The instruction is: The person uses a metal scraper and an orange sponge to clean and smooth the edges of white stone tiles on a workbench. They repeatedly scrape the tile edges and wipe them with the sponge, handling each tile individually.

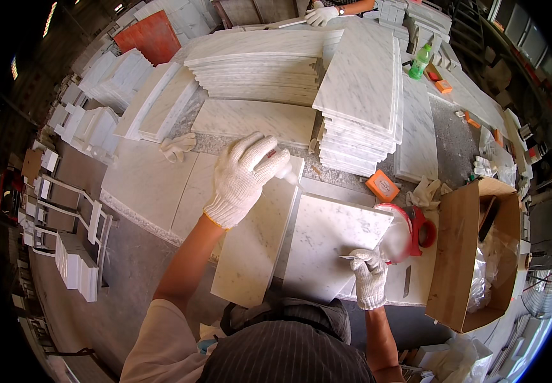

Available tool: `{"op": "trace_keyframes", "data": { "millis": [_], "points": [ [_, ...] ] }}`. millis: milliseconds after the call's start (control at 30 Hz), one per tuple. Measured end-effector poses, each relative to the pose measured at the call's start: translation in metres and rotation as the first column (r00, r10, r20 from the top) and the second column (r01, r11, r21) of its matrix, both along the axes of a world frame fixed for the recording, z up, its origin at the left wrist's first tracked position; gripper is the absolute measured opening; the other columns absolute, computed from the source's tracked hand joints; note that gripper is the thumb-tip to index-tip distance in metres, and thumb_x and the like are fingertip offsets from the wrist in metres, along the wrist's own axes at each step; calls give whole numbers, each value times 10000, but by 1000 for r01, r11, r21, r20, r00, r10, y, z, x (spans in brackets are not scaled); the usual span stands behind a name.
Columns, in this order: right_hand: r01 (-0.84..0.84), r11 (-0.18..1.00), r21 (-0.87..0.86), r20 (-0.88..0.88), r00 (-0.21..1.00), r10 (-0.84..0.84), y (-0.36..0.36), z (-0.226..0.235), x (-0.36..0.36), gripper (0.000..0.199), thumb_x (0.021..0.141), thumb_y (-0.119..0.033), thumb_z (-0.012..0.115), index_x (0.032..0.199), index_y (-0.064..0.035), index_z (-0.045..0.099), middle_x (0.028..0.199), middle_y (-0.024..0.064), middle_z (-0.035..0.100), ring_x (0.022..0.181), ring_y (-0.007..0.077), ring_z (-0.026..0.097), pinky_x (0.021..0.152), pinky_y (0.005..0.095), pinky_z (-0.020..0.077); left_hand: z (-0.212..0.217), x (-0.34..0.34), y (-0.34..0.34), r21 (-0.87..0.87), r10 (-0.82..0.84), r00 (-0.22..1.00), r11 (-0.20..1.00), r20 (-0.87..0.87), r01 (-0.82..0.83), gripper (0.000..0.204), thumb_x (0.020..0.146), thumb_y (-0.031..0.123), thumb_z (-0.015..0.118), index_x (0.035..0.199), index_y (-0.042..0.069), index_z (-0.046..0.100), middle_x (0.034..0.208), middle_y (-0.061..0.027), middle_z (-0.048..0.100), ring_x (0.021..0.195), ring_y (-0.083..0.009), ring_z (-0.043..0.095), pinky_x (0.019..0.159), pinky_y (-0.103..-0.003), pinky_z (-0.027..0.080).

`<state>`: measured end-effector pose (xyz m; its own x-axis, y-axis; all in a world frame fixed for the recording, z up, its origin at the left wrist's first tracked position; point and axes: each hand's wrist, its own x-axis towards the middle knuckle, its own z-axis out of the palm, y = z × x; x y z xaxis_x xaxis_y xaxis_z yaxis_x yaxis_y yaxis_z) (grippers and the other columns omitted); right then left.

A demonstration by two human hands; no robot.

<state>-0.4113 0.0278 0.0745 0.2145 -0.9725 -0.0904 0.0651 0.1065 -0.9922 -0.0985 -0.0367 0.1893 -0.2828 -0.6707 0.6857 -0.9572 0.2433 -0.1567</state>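
My left hand, in a white knit glove, is closed around a small white squeeze bottle. Its thin nozzle points down to the right, over the far edges of two pale marble tiles. One is the left tile; beside it lies the right tile, across a narrow gap. My right hand, gloved too, pinches a small thin blade-like piece above the right tile's right edge. Most of that piece is hidden by the fingers.
A red tape dispenser and an orange box lie to the right, before an open cardboard box. Tall marble stacks stand beyond. A spare glove lies at left. A co-worker's gloved hand shows at the far side.
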Motion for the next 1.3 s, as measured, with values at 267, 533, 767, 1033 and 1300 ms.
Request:
{"op": "trace_keyframes", "data": {
  "millis": [267, 533, 767, 1033, 1300],
  "points": [
    [-2, 1000, -26, -3, 1000, 2, -1, 2, 0, 95, 865, -38, 675, 956, -16, 691, 946, 40, 682, 800, 75, 579, 717, 235, 480, -1, 2, 1, 5, 0, 1000, 1000, 6, 0, 379, 686, 98, 667, 1039, 237, 676, 1155, 6, 579, 1099, -233, 557, 876, -360, 483],
    [-2, 1000, -11, 12, 1000, 2, 0, -4, -1, 96, 867, -49, 676, 955, -15, 691, 950, 49, 681, 807, 83, 583, 728, 240, 482, -1, 1, 1, 7, -11, 1000, 1000, 8, 11, 380, 696, 116, 650, 1056, 236, 662, 1153, 1, 580, 1094, -236, 562, 881, -376, 479],
    [-10, 1000, -5, -9, 1000, 10, -1, -4, -2, 101, 864, -61, 681, 952, -13, 694, 950, 58, 683, 829, 98, 589, 761, 254, 484, 2, 0, 1, -3, -19, 1000, 1000, 18, 19, 373, 687, 88, 660, 1035, 222, 674, 1150, -5, 579, 1104, -240, 555, 876, -368, 484],
    [-2, 999, 44, 2, 1000, 2, 0, 0, -1, 103, 863, -61, 683, 955, -16, 693, 951, 56, 684, 838, 109, 594, 779, 264, 482, -1, 1, 4, 65, 3, 996, 998, -84, 3, 393, 694, 117, 676, 1077, 201, 653, 1160, -8, 580, 1062, -245, 574, 889, -376, 480],
    [40, 999, 7, 3, 999, -40, 1, -2, 3, 129, 859, -129, 710, 926, -21, 690, 897, 25, 664, 802, 82, 561, 737, 243, 461, -50, 32, 21, 240, 226, 526, 970, -820, -43, 269, 819, 40, 697, 1084, 58, 650, 1122, -69, 594, 989, -186, 582, 901, -307, 479]
  ]
}}
